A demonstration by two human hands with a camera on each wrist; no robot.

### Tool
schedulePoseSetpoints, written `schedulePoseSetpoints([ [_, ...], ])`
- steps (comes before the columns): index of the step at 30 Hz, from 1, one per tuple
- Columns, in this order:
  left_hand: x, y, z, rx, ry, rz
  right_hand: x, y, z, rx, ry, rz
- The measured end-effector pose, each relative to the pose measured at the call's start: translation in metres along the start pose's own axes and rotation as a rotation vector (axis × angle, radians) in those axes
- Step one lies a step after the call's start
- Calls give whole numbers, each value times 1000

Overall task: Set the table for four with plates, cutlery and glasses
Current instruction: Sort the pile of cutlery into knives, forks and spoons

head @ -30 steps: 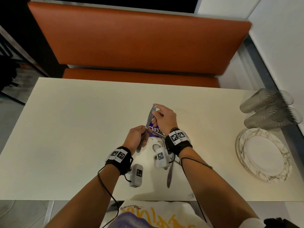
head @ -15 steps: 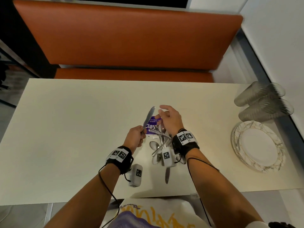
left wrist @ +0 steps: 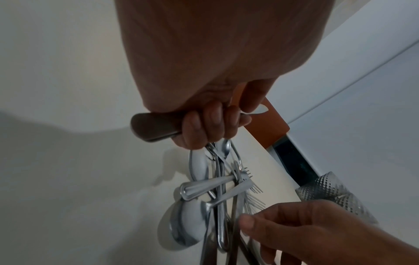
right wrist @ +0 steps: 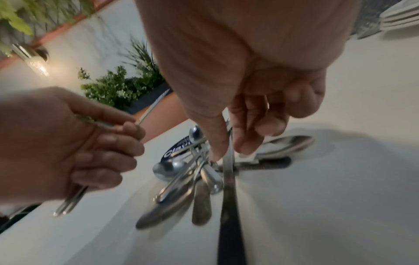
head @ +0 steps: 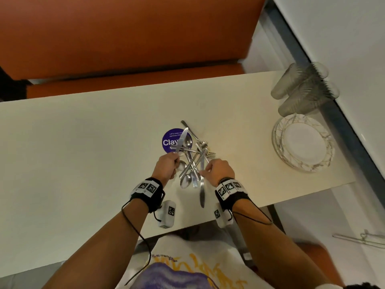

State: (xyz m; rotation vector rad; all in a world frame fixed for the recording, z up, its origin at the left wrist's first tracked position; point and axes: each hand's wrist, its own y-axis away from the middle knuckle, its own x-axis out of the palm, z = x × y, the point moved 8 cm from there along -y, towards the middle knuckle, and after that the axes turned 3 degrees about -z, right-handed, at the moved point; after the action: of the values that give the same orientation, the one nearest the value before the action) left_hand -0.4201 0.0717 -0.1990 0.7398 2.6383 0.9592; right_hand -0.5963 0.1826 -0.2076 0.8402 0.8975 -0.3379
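Sorting cutlery from the tangled pile [head: 192, 161] at frame centre on the desk [head: 83, 163]: left hand [head: 166, 166] curled tight round a knife [head: 180, 140], blade up over the purple sticker [head: 169, 140]; right hand [head: 218, 171] pinching a second knife [head: 202, 184] between thumb and fingers [right wrist: 247, 143]. Best lifted straight along its length, clear of crossed forks and spoons. Plates [head: 304, 142] and glasses [head: 304, 90] waiting untouched at right edge.

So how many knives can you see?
2: one knife gripped in the left hand, a second knife pinched by the right hand in the cutlery pile. More may be hidden there.
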Motion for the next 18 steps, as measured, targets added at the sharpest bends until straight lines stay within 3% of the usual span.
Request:
schedulePoseSetpoints([
  [4,4,4,-1,-12,-18,5,14,1,0,55,48,-25],
  [13,1,11,-14,3,0,-8,13,-6,-9,213,-158,33],
  [18,2,8,-16,25,7,-13,-2,-7,-11,225,-213,65],
])
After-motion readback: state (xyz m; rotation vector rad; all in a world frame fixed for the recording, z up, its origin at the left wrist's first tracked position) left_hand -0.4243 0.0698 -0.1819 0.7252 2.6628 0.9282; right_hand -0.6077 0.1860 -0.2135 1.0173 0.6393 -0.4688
